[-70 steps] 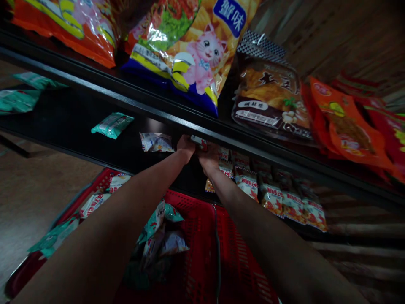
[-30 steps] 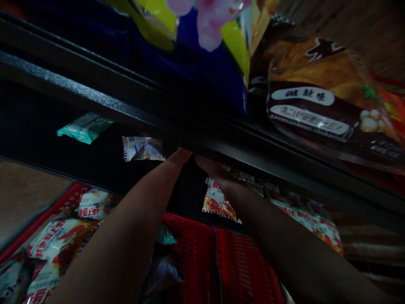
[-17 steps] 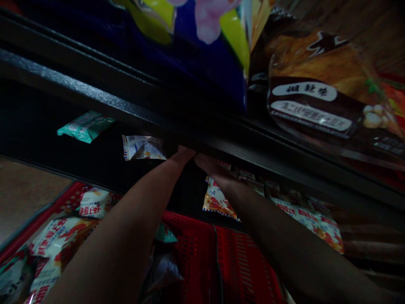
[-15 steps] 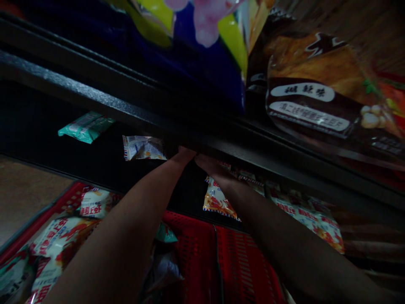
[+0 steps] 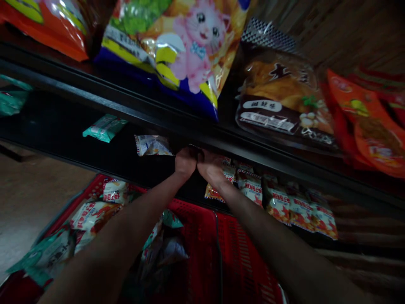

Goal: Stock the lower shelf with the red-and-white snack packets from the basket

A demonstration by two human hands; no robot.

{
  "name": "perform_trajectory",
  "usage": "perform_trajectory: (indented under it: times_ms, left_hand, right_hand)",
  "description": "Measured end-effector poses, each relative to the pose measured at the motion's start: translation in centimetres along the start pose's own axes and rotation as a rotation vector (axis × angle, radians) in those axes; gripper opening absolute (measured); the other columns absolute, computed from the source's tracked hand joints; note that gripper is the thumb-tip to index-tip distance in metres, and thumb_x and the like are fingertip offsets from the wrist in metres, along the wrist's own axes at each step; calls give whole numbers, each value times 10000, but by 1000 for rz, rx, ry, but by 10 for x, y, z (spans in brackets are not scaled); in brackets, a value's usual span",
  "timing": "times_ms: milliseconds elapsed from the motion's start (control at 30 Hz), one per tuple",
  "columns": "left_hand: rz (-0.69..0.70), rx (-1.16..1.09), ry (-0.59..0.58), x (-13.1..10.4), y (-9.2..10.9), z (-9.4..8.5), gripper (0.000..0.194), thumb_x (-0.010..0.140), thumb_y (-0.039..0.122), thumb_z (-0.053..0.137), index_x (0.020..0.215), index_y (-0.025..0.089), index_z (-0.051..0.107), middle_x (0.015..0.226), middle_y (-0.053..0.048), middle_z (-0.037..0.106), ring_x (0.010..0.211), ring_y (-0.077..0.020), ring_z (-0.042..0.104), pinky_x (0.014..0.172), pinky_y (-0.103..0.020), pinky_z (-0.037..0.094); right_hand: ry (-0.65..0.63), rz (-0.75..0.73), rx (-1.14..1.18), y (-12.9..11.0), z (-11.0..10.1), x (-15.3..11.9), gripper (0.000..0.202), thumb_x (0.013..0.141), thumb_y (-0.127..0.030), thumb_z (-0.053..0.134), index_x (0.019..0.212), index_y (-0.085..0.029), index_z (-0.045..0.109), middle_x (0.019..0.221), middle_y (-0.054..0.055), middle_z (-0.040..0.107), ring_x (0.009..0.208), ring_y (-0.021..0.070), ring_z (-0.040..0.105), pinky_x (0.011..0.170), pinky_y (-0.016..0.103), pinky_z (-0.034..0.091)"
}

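Observation:
Side by side, my left hand [image 5: 185,162] and my right hand [image 5: 209,165] reach onto the dark lower shelf [image 5: 57,122], beneath the upper shelf's edge. Their backs face me, so the fingers and anything in them are hidden. Just left of my left hand lies a white snack packet [image 5: 153,145] with a striped edge. Right beside my right hand and partly behind its wrist is a white and orange snack packet [image 5: 215,193]. More such packets [image 5: 249,185] stand in a row to the right.
A red basket [image 5: 202,249] below holds white and orange packets [image 5: 95,214] and green packets [image 5: 50,253]. A teal packet [image 5: 105,127] lies farther left on the shelf. Above, the black shelf edge [image 5: 133,109] carries a large cat-printed bag [image 5: 190,55] and a brown bag [image 5: 278,97].
The view has shifted, showing more of the upper-shelf bags and the basket. Both hands have come partly out from under the shelf edge, so their backs now show.

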State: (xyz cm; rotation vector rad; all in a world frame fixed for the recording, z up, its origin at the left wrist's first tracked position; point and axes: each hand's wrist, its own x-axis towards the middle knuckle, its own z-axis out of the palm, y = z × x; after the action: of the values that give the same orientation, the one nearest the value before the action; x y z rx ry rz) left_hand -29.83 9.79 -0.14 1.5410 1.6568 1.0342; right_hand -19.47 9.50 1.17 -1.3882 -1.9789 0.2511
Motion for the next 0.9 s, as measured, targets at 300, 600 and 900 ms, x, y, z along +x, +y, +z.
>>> perform_trajectory:
  times_ms: [300, 600, 900]
  left_hand:
    - [-33, 219, -167, -168, -47, -36, 278, 795, 67, 428, 904, 168, 664, 940, -87, 661, 873, -185, 622, 798, -283, 478]
    - [-123, 595, 26, -227, -93, -68, 479, 836, 212, 459, 1294, 75, 484, 1364, -197, 467, 1313, -313, 363, 1069, -423, 310]
    - [-383, 323, -101, -212, -96, -57, 330, 859, 210, 449, 1147, 128, 586, 1064, -174, 666, 1007, -265, 629, 831, -355, 461]
  right_hand:
    - [-170, 186, 72, -86, -16, -168, 328, 820, -109, 405, 1051, -216, 611, 1239, 90, 578, 1164, 201, 542, 1033, 403, 426]
    - [-338, 445, 146, -113, -17, -279, 317, 722, -29, 462, 874, -224, 660, 1112, 65, 639, 1045, 187, 619, 948, 369, 490]
    - [-455, 396, 197, -121, -80, -274, 272, 772, -68, 481, 897, -216, 672, 1135, 80, 638, 1035, 180, 635, 934, 356, 489]
